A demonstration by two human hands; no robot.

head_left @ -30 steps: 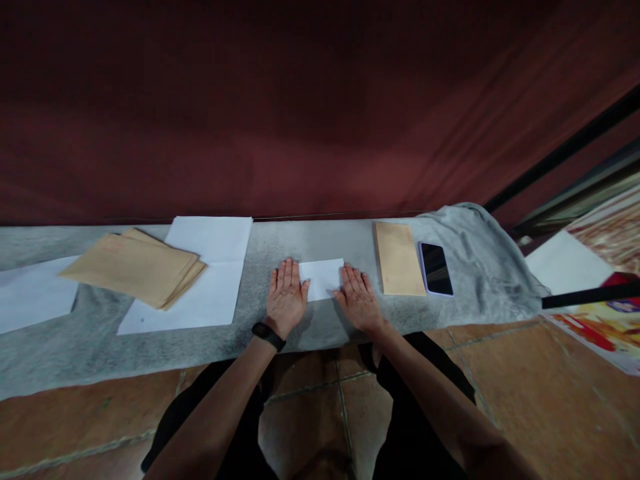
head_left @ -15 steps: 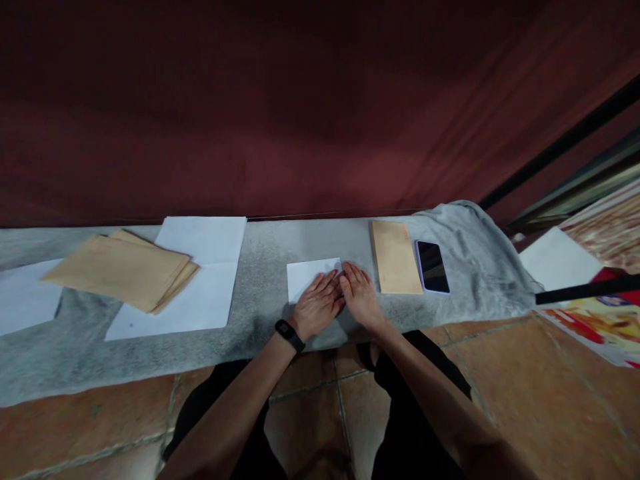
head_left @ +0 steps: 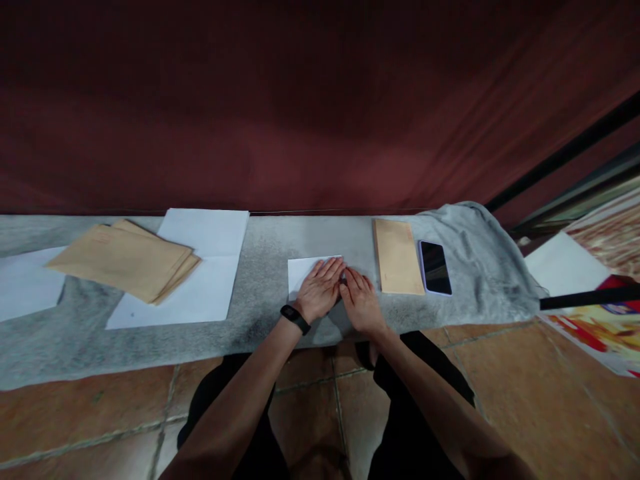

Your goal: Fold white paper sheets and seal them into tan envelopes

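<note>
Where the sheet lies: on the grey cloth, about midway between its far and near edges; the white left part shows, the right part goes under the left hand.
Left hand: palm down across the sheet, fingers out straight and close together, pointing right and toward the cloth's far edge; it lies flat, with no grip to be seen.
Right hand: palm down at the sheet's right end, fingers extended and close together, no grip to be seen; whether its fingertips touch the left hand, I cannot tell.
Wristband: black, around the left wrist, close to the cloth's near edge.
Stack: brown envelopes, neatly aligned, right of the right hand, one end near the cloth's far edge.
Phone: screen up, just beside the stack, between it and the cloth's rumpled right end.
Loose envelopes: brown, fanned, toward the cloth's left end, overlapping the big paper.
Big paper: white, flat, from the far edge most of the way to the near edge.
Other paper: white, farther left, running out of view.
Backdrop: dark red, beyond the far edge.
Floor: brown tiles, below the near edge.
</note>
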